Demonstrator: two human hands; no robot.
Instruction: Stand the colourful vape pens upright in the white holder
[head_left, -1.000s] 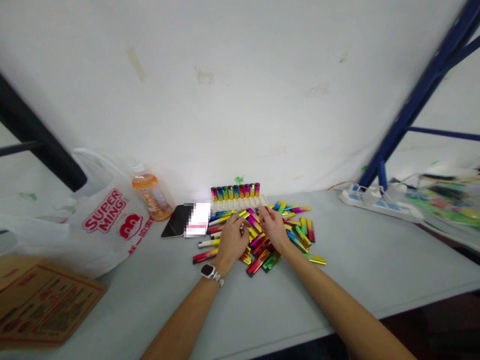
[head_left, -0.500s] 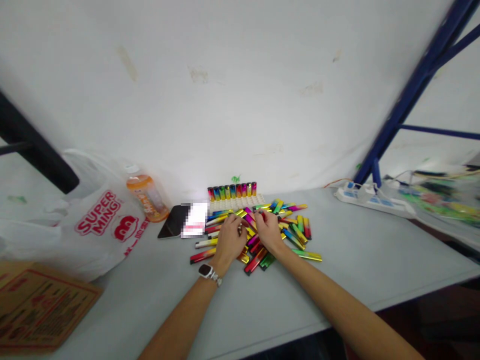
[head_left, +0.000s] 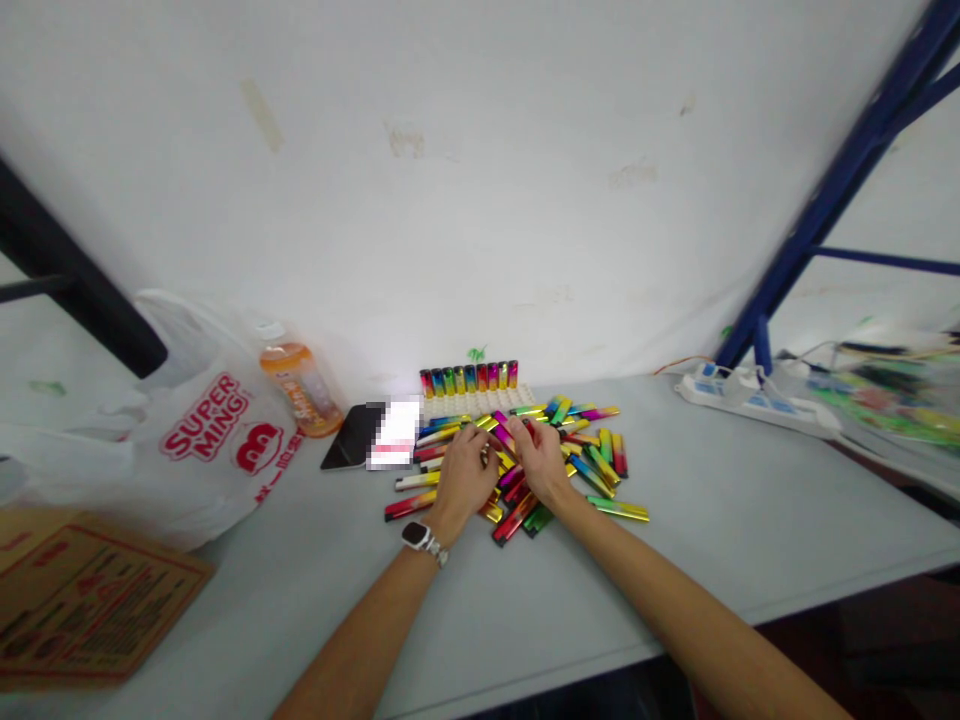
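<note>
A heap of shiny, many-coloured lighters lies on the grey table, with both hands over its middle. My left hand, wearing a watch at the wrist, has its fingers curled; what they grip is hidden. Close beside it, my right hand pinches what looks like a lighter, a small dark and red end showing at the fingertips. Behind the heap, a row of upright lighters stands along the back of a white, holed rack.
Left of the heap lies a dark tablet or phone, partly blurred out. Beyond it are an orange drink bottle, a white plastic bag and a cardboard box. A power strip lies at right by a blue metal frame.
The view has shifted slightly, so everything sits a little further right. Both hands stay over the heap, with only small finger movement. The upright row looks the same.
</note>
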